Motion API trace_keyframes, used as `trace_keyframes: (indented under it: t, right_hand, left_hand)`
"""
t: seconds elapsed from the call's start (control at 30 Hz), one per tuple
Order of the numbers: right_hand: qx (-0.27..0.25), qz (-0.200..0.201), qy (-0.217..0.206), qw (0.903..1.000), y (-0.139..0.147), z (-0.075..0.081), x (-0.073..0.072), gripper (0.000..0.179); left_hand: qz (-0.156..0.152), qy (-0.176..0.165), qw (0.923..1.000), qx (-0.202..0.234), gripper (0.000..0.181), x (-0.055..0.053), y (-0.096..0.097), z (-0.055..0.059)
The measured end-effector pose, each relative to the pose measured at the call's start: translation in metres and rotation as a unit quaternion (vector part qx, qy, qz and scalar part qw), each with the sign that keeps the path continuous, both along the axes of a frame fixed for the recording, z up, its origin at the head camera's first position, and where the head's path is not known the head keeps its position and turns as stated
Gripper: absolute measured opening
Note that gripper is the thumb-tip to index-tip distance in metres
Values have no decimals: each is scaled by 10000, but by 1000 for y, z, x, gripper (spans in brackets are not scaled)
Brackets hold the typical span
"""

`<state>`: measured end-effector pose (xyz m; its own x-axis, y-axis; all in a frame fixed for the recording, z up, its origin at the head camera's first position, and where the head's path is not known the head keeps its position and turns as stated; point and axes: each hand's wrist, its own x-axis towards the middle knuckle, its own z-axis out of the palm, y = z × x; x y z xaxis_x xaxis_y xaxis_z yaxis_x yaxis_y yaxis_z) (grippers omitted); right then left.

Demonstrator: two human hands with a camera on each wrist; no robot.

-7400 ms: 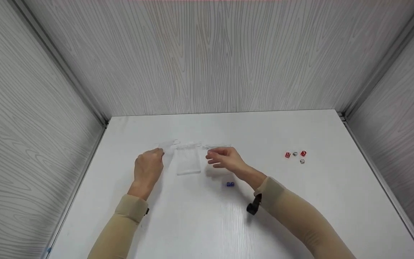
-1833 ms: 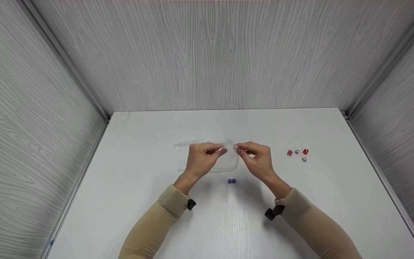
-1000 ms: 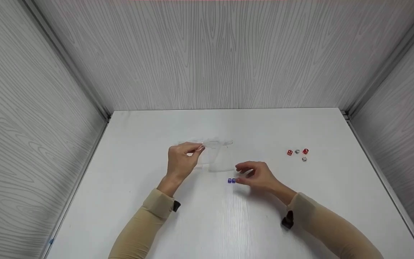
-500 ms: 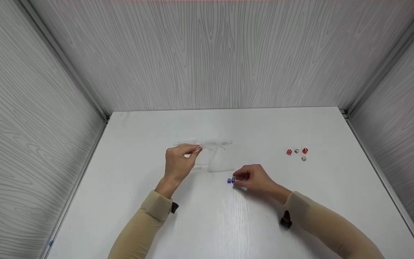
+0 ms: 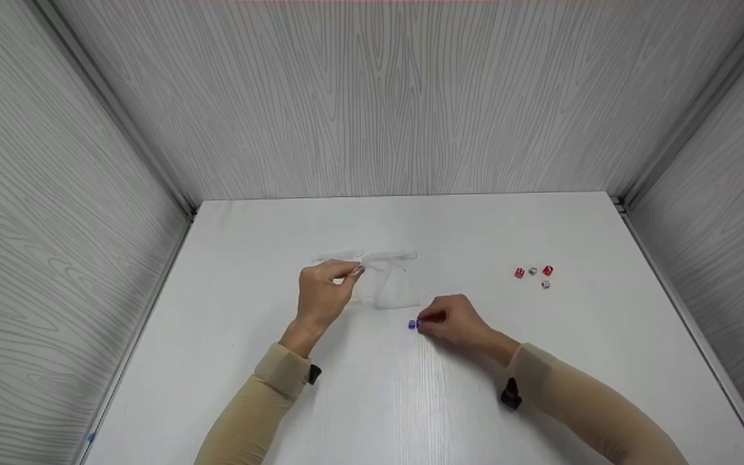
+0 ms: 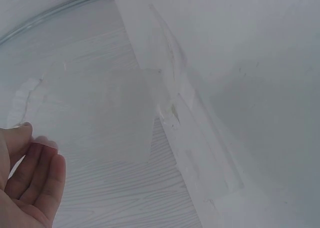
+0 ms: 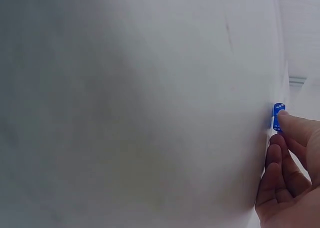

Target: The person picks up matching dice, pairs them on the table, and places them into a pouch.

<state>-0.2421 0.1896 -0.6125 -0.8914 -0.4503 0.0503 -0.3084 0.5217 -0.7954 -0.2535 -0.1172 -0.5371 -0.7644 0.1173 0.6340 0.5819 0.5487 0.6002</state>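
My left hand [image 5: 323, 294] pinches the upper edge of a clear plastic bag [image 5: 398, 289] over the middle of the table. In the left wrist view the same bag [image 6: 105, 112] hangs from the fingers, thin and see-through. Lower right of it, my right hand [image 5: 459, 321] holds the right one of two blue dice between thumb and fingers, at table height. The left blue die [image 5: 412, 325] sits right beside it. From the right wrist view, the thumb partly covers the blue dice [image 7: 278, 106], whose white pips show.
More clear plastic [image 5: 340, 254] lies flat behind the left hand. To the right are two red dice [image 5: 519, 272] and two whitish dice [image 5: 546, 285] in a loose group. Grey wood-grain panels [image 5: 372, 97] wall in the white table [image 5: 372, 400] at the back and sides.
Both hands were together at the bag's top. The right hand has since left it, come down to the blue dice and closed on the right one. The left hand shifted left, still pinching the bag.
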Motion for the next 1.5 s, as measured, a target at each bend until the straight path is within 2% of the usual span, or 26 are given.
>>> trace_keyframes:
  t: [0.13,0.23,0.37,0.6,0.73,0.87,1.03,1.5]
  right_hand:
    - [120,-48,-49,9999,4,3,-1,15]
    - [124,-146,-74,9998,6,12,-2,15]
    - [-166,-243,42,9996,6,32,-5,15]
    - [-840,-319,497,9947,4,78,-16,15]
    - [-1102,-412,639,9910,-1,100,-24,15]
    - [-1287,-395,746,9881,-13,115,-32,16]
    - [-1247,-337,876,9877,-30,122,-40,16]
    - [-990,-325,1115,9883,-51,119,-45,16]
  left_hand:
    - [30,-14,10000,-21,8,0,1,1]
    - [25,-38,10000,-49,8,0,2,1]
    - [34,-39,10000,-85,8,0,3,2]
    - [22,-169,9998,-84,10,2,4,4]
    - [1,-86,9998,-159,10,1,5,5]
    - [-63,24,9997,-235,9,-1,6,5]
    - [-74,143,9995,-276,8,-3,7,3]
    - [-129,85,9998,-125,9,-3,9,5]
